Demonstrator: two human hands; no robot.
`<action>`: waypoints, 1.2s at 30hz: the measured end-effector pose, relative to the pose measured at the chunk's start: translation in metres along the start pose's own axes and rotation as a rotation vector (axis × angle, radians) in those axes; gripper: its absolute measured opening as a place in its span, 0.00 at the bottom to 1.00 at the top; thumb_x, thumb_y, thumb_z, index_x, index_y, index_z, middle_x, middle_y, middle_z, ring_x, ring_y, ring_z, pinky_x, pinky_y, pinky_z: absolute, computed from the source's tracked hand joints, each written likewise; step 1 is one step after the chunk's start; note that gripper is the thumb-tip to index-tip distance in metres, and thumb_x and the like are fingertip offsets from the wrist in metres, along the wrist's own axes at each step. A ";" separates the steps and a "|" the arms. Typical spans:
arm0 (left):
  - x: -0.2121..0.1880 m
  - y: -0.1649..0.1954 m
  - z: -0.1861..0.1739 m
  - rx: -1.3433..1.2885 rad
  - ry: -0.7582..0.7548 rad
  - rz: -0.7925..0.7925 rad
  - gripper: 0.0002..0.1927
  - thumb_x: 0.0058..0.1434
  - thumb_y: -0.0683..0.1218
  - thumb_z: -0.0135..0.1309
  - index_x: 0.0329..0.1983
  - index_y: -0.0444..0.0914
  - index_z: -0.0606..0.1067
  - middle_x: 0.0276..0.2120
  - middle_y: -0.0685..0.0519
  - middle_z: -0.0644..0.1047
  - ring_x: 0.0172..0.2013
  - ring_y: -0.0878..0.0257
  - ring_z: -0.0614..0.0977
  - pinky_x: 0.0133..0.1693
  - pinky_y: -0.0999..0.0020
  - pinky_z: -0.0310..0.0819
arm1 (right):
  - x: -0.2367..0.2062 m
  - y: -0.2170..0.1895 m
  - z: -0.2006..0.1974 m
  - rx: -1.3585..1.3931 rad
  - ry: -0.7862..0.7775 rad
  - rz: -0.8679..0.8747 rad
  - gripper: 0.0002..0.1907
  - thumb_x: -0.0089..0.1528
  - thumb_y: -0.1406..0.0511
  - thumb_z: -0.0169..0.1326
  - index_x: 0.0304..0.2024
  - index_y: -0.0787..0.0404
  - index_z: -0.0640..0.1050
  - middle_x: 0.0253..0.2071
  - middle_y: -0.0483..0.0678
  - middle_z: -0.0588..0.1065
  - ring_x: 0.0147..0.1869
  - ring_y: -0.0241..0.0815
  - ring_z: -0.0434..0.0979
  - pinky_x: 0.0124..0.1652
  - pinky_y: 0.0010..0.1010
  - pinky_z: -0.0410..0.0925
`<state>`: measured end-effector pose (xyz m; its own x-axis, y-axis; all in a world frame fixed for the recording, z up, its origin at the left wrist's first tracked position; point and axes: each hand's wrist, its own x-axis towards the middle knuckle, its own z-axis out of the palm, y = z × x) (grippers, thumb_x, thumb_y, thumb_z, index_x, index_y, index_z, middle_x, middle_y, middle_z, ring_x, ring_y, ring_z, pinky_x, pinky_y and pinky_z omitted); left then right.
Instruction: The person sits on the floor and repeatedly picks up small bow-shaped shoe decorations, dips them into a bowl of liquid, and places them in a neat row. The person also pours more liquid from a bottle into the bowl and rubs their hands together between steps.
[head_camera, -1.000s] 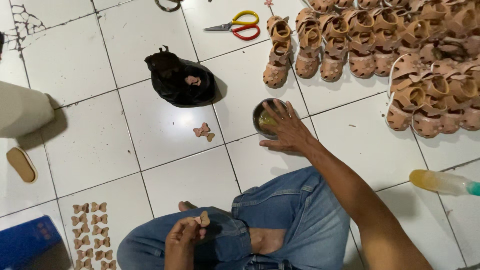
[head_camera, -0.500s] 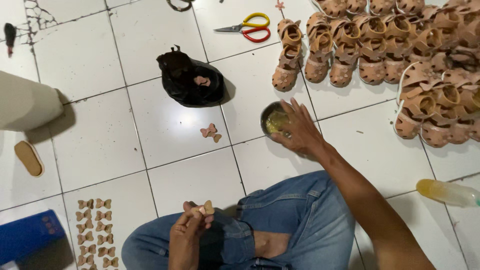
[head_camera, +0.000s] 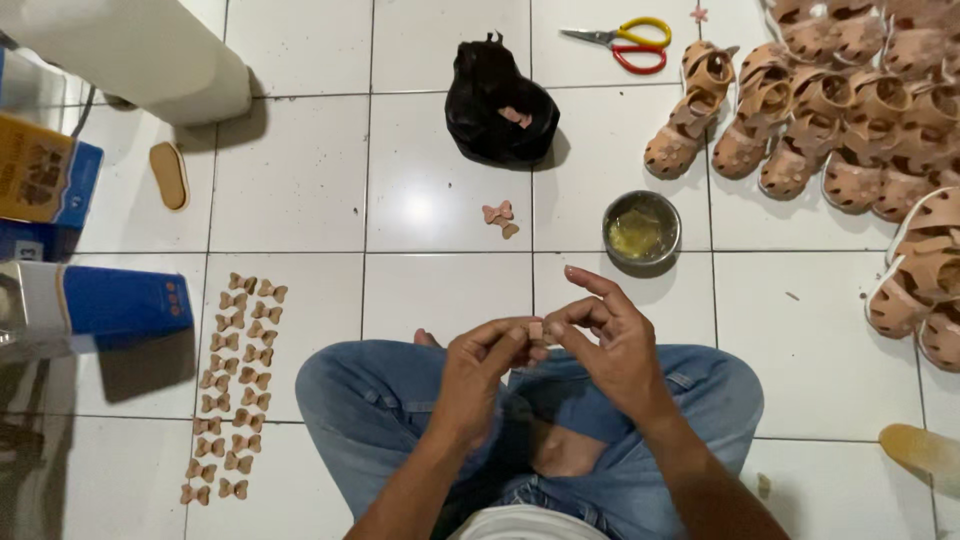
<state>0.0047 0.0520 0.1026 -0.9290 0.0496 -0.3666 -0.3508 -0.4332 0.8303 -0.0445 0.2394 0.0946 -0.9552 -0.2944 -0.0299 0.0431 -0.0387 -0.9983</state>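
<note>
Here the person sits cross-legged on a white tiled floor (head_camera: 300, 190), both hands raised over the lap in blue jeans (head_camera: 370, 400). The left hand (head_camera: 478, 375) and the right hand (head_camera: 612, 345) meet at the fingertips, and together they pinch a small pinkish-tan bow piece (head_camera: 537, 329) between thumbs and forefingers; the right hand's remaining fingers fan outward above it. Just beyond the hands, on the floor, stands a small round metal tin (head_camera: 641, 231) with yellowish glue inside. To its left lie two loose bow pieces (head_camera: 500, 216), one touching the other. Farther away sits a crumpled black plastic bag (head_camera: 497, 103) with a pink scrap showing in its mouth. Near the top edge lie scissors with yellow and red handles (head_camera: 625, 42). Along the right side a large cluster of tan children's sandals (head_camera: 830, 130) is packed in rows, many touching. On the left, near the person's knee, finished bows (head_camera: 235, 380) are laid out in neat columns on the tiles. Beside them rest a blue box (head_camera: 100, 305) and, higher up, another blue and yellow box (head_camera: 45, 185). A tan insole (head_camera: 168, 175) lies close to a white rounded object (head_camera: 140, 50) at the upper left.
</note>
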 end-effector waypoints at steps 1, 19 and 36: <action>-0.004 0.003 0.000 -0.016 -0.035 0.027 0.17 0.70 0.48 0.52 0.52 0.30 0.80 0.40 0.48 0.83 0.40 0.62 0.83 0.46 0.68 0.76 | -0.001 -0.006 0.007 0.018 0.027 -0.011 0.32 0.62 0.74 0.59 0.68 0.68 0.66 0.41 0.49 0.80 0.47 0.36 0.81 0.52 0.30 0.74; -0.050 0.003 -0.016 -0.018 -0.139 0.056 0.17 0.72 0.50 0.52 0.50 0.31 0.80 0.36 0.50 0.82 0.37 0.67 0.80 0.44 0.72 0.77 | -0.039 -0.051 0.029 -0.108 0.013 0.058 0.33 0.63 0.74 0.59 0.70 0.65 0.66 0.40 0.50 0.80 0.47 0.36 0.80 0.48 0.27 0.74; -0.058 0.014 -0.006 0.086 -0.023 0.233 0.15 0.73 0.45 0.49 0.52 0.32 0.80 0.53 0.48 0.82 0.52 0.64 0.82 0.58 0.69 0.74 | -0.072 -0.040 0.035 -1.104 -0.019 -0.718 0.25 0.61 0.72 0.60 0.61 0.51 0.80 0.77 0.52 0.54 0.81 0.58 0.49 0.75 0.49 0.54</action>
<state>0.0541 0.0371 0.1330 -0.9881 -0.0213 -0.1521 -0.1346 -0.3571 0.9243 0.0333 0.2287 0.1389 -0.6603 -0.5490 0.5125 -0.7378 0.6015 -0.3062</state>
